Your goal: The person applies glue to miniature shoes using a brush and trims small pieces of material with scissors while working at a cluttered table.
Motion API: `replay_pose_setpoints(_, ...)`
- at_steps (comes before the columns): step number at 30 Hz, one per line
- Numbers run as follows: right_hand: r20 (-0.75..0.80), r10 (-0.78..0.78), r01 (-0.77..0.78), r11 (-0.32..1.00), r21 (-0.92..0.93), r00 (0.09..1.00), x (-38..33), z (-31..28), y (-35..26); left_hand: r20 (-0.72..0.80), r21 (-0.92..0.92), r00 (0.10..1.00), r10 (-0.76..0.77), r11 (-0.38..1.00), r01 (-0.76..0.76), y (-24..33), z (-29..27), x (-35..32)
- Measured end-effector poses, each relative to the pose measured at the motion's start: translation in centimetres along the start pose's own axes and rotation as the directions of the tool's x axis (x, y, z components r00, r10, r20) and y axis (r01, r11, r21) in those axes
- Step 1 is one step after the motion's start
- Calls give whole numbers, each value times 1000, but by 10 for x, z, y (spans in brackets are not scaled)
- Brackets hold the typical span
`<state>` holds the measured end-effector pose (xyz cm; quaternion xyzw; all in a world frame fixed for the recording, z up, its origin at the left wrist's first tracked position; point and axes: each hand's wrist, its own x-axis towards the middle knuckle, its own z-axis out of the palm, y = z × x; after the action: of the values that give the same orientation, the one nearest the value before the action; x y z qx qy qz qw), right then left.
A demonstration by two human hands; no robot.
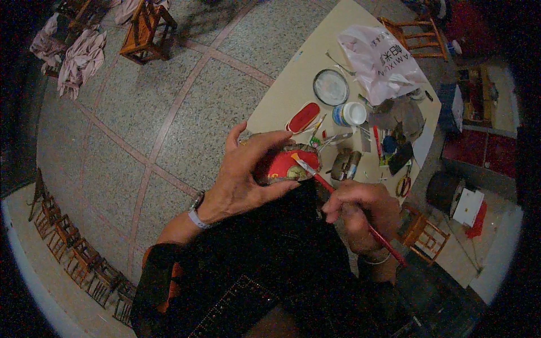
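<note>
Over the near left corner of the table, my left hand (pixel 242 169) grips a rounded, rough-edged piece with a red face (pixel 282 164). A yellow mark and a pale round patch show on that face. My thumb and fingers clasp it from opposite sides. Closed round the handle of a red paintbrush (pixel 321 180) is my right hand (pixel 363 211). The brush slants up and left, and its pale bristles lie against the red face. What the piece is made of I cannot tell.
An open white jar (pixel 355 113), a round dish (pixel 331 87), a red oval piece (pixel 304 117) and a brown lumpy object (pixel 345 163) stand on the pale table (pixel 276 107). Behind them lies a white plastic bag (pixel 383 62). Wooden chairs (pixel 147 34) stand around on the floor.
</note>
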<state>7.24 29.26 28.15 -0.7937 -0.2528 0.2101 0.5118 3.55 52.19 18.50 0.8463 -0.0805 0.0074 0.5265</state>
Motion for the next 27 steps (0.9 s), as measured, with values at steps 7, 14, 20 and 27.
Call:
replay_pose_setpoints(7, -97, -6, 11, 998, 58, 995, 0, 7, 1, -32, 11, 999, 29, 1000, -29, -2, 3, -1)
replay_pose_setpoints(14, -126, -83, 93, 993, 74, 989, -2, 4, 0, -35, 23, 998, 46, 999, -45, -1, 4, -5)
replay_pose_setpoints(20, -71, -91, 96, 993, 70, 993, -10, 3, 5, -27, 11, 999, 36, 999, -36, 0, 4, -6)
replay_pose_setpoints(27, -107, -145, 155, 983, 93, 984, -18, 3, 10, -66, -3, 998, 20, 1000, -20, -3, 5, -10)
